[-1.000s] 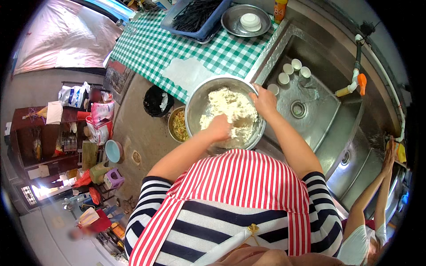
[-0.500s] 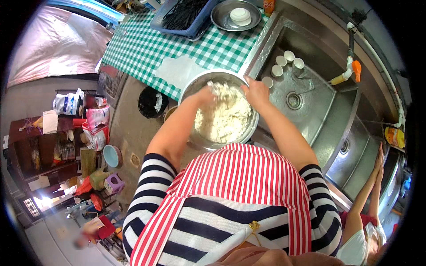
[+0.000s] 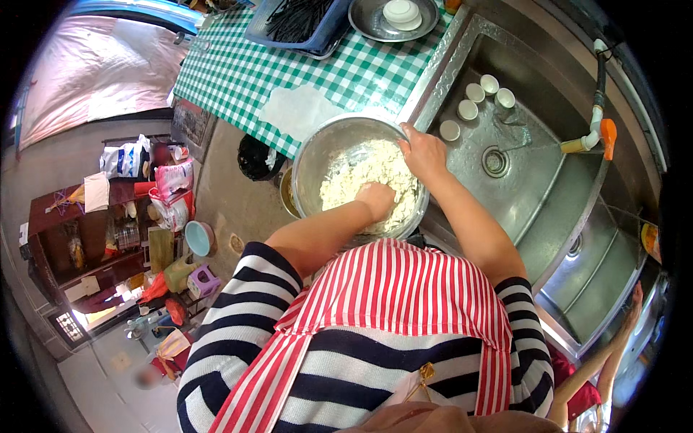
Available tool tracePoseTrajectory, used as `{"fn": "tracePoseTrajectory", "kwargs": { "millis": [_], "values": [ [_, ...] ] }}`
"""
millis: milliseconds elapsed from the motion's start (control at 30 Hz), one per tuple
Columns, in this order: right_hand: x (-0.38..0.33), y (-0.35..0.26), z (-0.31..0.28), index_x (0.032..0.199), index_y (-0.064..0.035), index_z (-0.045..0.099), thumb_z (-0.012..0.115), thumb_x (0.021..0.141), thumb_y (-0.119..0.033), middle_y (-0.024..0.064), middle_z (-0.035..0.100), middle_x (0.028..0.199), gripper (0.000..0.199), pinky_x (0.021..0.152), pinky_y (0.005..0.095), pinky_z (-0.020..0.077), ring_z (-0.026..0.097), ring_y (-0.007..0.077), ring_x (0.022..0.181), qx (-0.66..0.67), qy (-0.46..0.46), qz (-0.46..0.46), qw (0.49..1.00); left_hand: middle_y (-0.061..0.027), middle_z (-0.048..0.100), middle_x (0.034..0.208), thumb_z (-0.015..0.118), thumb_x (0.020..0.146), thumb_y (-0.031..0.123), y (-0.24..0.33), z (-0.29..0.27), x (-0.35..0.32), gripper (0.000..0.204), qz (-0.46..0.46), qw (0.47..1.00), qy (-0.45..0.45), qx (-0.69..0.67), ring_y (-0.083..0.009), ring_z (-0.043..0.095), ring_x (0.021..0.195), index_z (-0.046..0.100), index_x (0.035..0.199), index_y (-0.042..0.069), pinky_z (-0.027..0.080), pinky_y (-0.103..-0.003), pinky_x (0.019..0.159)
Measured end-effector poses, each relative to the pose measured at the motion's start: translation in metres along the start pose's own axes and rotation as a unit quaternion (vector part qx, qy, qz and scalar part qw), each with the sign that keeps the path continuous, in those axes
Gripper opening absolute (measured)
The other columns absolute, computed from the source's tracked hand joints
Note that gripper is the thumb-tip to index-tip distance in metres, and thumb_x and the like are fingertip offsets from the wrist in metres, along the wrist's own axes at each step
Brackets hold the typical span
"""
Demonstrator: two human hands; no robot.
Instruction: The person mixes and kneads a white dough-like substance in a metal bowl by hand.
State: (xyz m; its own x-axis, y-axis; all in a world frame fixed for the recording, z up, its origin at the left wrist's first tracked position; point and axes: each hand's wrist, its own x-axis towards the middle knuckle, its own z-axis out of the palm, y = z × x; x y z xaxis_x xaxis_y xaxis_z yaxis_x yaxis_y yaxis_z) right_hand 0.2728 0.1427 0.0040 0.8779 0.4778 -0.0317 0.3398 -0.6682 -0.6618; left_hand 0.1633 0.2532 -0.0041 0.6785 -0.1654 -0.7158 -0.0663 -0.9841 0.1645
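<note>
A large metal bowl [image 3: 310,148] stands in front of me, holding pale, crumbly dough [image 3: 354,173]. Into the near part of that dough presses my left hand [image 3: 377,201], fingers curled down into it and the tips hidden. On the bowl's right rim, my right hand [image 3: 424,153] is closed, thumb and fingers gripping the edge. The bowl's far side lies close to the edge of the checked tablecloth.
Right of the bowl is a metal sink [image 3: 534,191] with several small white cups [image 3: 468,110]. A faucet with an orange handle [image 3: 608,138] overhangs it. A blue bin [image 3: 317,43] and a metal dish [image 3: 368,25] stand on the green checked tablecloth [image 3: 231,79]. Another person's arm [image 3: 606,361] shows at right.
My left hand has moved from the bowl's far left side toward me, down into the dough. My right hand stays on the rim. The whole view has shifted slightly.
</note>
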Motion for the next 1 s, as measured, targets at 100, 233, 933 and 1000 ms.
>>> {"fn": "tracePoseTrajectory", "kwargs": {
  "millis": [100,233,933,1000],
  "values": [
    [0.003,-0.003,-0.004,0.111,-0.0103,0.058,0.060,0.079,-0.023,0.0196,0.062,0.077,0.035,0.066,0.0443,0.0468,0.061,0.0358,0.073,-0.016,-0.003,-0.007,1.000,-0.0177,0.065,0.084,0.053,0.078,0.019,0.004,-0.003,0.004,0.022,-0.020,1.000,0.022,-0.008,-0.0297,0.064,0.082,0.068,0.081,0.003,0.050,-0.040,0.073],
    [0.008,-0.010,-0.009,0.114,-0.0095,0.054,0.056,0.081,-0.026,0.0180,0.063,0.077,0.036,0.066,0.0427,0.0481,0.062,0.0335,0.074,-0.071,-0.032,-0.021,0.997,-0.0195,0.064,0.084,0.057,0.075,0.019,-0.001,-0.005,-0.004,0.020,-0.020,0.998,0.056,-0.038,-0.0310,0.063,0.082,0.067,0.079,0.002,0.050,-0.039,0.073],
    [-0.081,0.004,0.016,0.121,-0.0084,0.048,0.061,0.076,-0.020,0.0197,0.061,0.101,0.048,0.078,0.0419,0.0447,0.058,0.0370,0.092,0.157,0.102,0.136,0.973,-0.0129,0.063,0.071,0.054,0.074,0.023,-0.081,-0.030,-0.043,0.022,0.002,0.960,0.279,0.039,-0.0307,0.059,0.072,0.066,0.068,0.006,0.046,-0.040,0.069],
    [-0.069,-0.004,0.003,0.118,-0.0075,0.050,0.061,0.076,-0.020,0.0203,0.061,0.100,0.046,0.078,0.0415,0.0447,0.057,0.0373,0.092,0.146,0.080,0.136,0.977,-0.0139,0.063,0.074,0.051,0.074,0.022,-0.099,-0.017,-0.001,0.023,0.068,0.962,0.258,0.063,-0.0305,0.058,0.074,0.065,0.067,0.005,0.045,-0.039,0.072]
  ]
}}
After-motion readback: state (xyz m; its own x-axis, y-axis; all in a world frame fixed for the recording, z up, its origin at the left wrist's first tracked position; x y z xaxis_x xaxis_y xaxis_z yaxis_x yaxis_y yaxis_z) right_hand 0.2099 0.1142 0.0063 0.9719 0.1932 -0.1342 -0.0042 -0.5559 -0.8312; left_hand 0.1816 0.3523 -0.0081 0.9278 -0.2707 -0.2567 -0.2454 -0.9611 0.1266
